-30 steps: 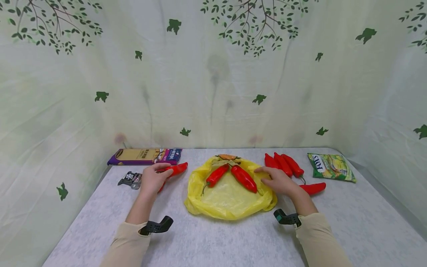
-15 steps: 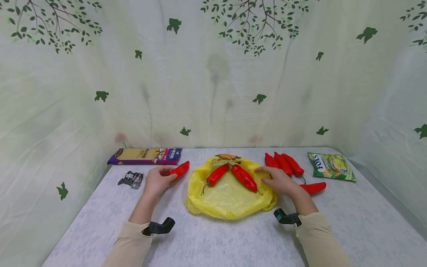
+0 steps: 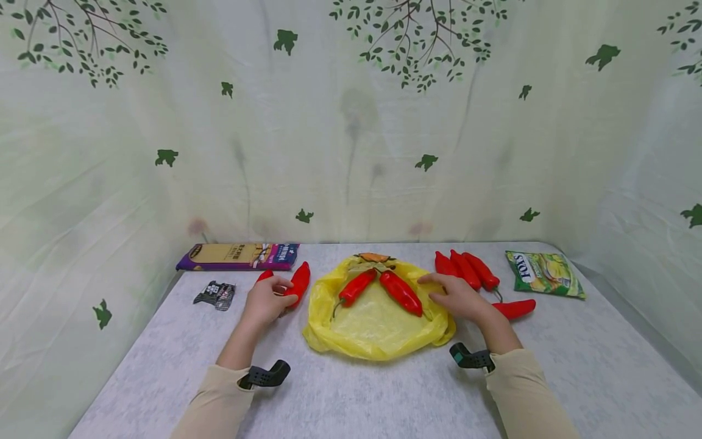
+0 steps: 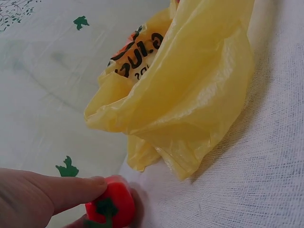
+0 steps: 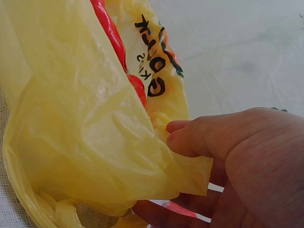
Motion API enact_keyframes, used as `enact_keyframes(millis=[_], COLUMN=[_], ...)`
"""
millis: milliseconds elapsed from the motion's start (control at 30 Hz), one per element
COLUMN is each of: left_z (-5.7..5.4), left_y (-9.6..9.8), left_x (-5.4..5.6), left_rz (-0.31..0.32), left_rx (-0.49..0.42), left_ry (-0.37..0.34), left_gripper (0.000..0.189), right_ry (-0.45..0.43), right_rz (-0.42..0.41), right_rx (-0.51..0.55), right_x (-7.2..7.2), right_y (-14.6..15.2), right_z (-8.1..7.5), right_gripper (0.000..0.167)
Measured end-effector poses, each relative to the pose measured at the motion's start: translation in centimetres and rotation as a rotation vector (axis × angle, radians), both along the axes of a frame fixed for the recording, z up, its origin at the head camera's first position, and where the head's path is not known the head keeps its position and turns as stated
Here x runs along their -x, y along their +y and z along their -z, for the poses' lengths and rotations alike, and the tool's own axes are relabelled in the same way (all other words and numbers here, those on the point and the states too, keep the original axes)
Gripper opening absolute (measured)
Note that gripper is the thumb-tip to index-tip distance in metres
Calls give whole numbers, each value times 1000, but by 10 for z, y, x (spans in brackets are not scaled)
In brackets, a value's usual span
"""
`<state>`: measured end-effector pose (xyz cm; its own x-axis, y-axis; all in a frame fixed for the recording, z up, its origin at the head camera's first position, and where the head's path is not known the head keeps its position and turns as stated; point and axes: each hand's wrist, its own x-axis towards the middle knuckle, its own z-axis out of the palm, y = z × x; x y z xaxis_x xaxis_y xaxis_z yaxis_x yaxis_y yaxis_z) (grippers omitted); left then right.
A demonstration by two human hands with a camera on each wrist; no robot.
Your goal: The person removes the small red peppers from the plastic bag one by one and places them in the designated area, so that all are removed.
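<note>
My left hand (image 3: 267,300) pinches a red chili pepper (image 3: 298,284) left of the open yellow plastic bag (image 3: 378,349). In the left wrist view, the thumb lies on the pepper (image 4: 122,203) near its green stem. The tip of another red pepper (image 3: 265,275) shows behind that hand; the rest is hidden. My right hand (image 3: 457,297) grips the bag's right rim between thumb and fingers. Two red peppers lie inside the bag, a smaller one (image 3: 358,288) at left and a larger one (image 3: 401,294) at right.
Several red peppers (image 3: 466,269) lie in a group beyond my right hand, with one more pepper (image 3: 515,309) beside the wrist. A green snack packet (image 3: 545,274) is at far right. A purple and gold package (image 3: 237,257) and a small black wrapped packet (image 3: 215,295) lie at left.
My left hand has moved a little right and turned the pepper more upright. Another pepper's tip has come into view behind it. The right hand keeps its place on the bag.
</note>
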<state>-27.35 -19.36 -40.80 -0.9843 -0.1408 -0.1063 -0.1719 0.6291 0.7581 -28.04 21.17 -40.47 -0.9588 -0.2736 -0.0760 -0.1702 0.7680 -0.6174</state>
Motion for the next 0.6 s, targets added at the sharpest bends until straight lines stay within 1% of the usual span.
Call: enact_keyframes(millis=[200, 267, 400, 600], left_z=[-1, -2, -3, -4], left_y=[4, 4, 4, 1], left_x=[-2, -3, -3, -3], left_rz=[72, 87, 85, 71], left_rx=[3, -1, 15, 86], left_ry=[-8, -17, -16, 10], left_gripper=[42, 42, 41, 37], right_ry=[23, 27, 26, 17], right_rz=[-19, -21, -21, -15], right_rx=[-15, -16, -17, -10], right_x=[0, 0, 0, 0], right_y=[1, 1, 1, 1], right_z=[0, 0, 0, 0], right_gripper=[38, 38, 38, 38])
